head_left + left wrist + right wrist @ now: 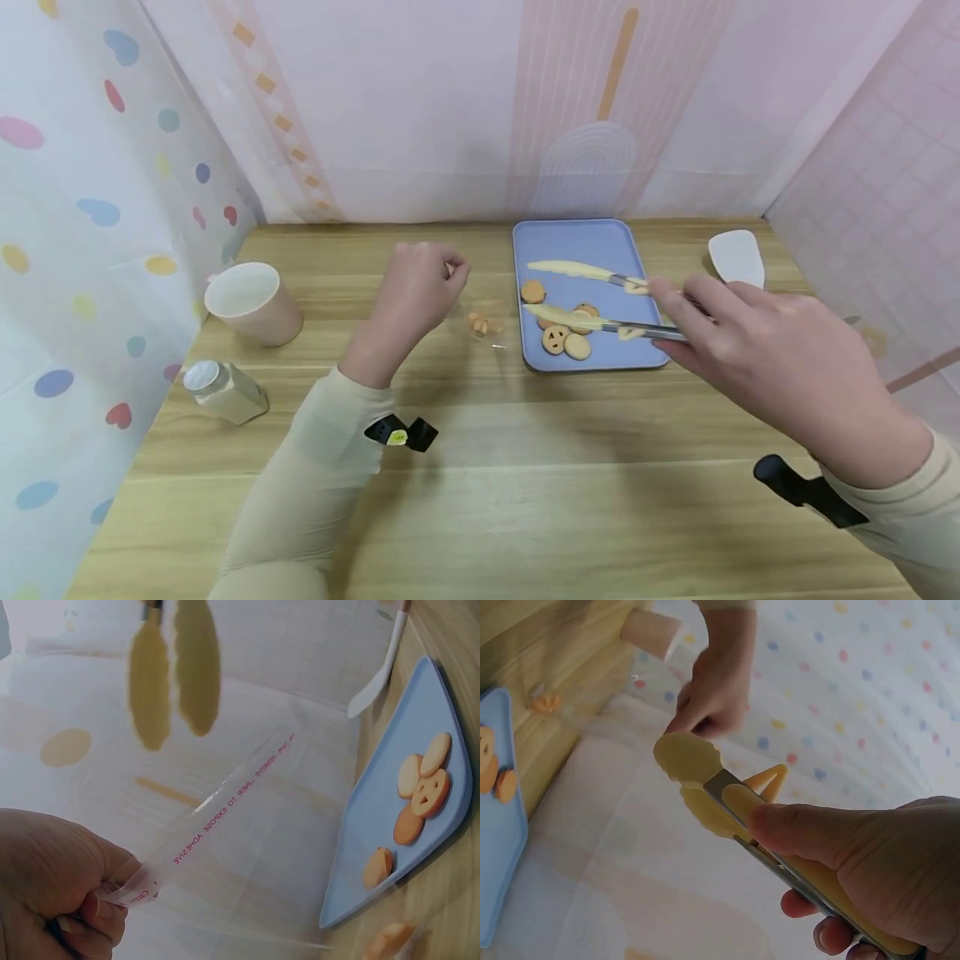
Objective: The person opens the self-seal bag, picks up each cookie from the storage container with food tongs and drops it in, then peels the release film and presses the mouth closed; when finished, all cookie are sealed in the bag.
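Raising the tongs [573, 319] above the blue tray [570, 242], I see their tips apart, with nothing visible between them. From my remote seat, I judge that too hard a squeeze could crumble one of the tray biscuits [555, 339], too light a one could drop it, and the limp mouth of the clear bag [225, 806] could fold over because one hand alone supports it. The handles lie between thumb and fingers of my right hand [772, 358], clamped on them at the tray's right. Left of the tray, my left hand [420, 283] pinches the bag's printed edge, thumb and fingers together; the bag hangs below, bagged biscuits [478, 323] low inside. Farther left of the tray sit the mug [258, 308] and jar [228, 393]; right of it, the white spatula [737, 257].
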`<control>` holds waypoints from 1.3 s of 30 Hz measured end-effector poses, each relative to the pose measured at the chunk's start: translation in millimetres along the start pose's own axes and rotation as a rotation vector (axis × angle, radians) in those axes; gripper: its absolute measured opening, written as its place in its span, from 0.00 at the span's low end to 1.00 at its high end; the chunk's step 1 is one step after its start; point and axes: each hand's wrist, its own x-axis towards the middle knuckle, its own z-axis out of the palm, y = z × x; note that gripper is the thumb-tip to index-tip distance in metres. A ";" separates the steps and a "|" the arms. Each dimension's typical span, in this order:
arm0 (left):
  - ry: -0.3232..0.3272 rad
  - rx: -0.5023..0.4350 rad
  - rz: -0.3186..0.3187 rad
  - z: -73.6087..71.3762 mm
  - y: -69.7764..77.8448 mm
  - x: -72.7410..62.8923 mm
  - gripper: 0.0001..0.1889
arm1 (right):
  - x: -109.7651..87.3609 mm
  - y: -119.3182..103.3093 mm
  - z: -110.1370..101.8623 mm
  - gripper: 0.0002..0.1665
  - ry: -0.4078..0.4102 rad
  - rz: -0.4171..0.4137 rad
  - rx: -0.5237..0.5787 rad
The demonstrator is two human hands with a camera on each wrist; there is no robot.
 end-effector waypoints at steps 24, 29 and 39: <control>0.180 -0.145 -0.048 19.3 0.5 -27.9 0.06 | -82.3 56.1 133.2 0.29 -0.128 0.292 0.305; 0.195 -0.151 -0.051 21.7 -0.7 -29.2 0.06 | -72.2 52.9 147.8 0.31 -0.194 0.344 0.348; 0.179 -0.139 -0.070 23.4 -1.2 -28.6 0.07 | -57.8 44.5 168.5 0.32 -0.305 0.490 0.426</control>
